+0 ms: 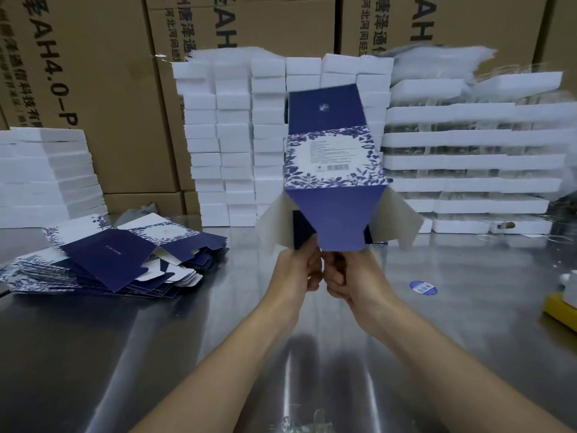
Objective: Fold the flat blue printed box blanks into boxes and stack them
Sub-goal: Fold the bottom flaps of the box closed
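I hold one blue printed box blank (334, 170) upright above the steel table, partly opened, its floral label panel facing me and two pale side flaps spread out at the bottom. My left hand (301, 271) and my right hand (349, 276) sit close together under it, fingers curled, pinching its lower blue flap. A loose pile of flat blue blanks (112, 260) lies on the table at the left.
Stacks of white foam blocks (237, 135) and foam trays (468, 170) line the back of the steel table (187, 339), with brown cartons (93, 89) behind. More white foam (46, 176) stands far left. A round blue sticker (423, 288) and a yellow object (560, 307) lie at the right.
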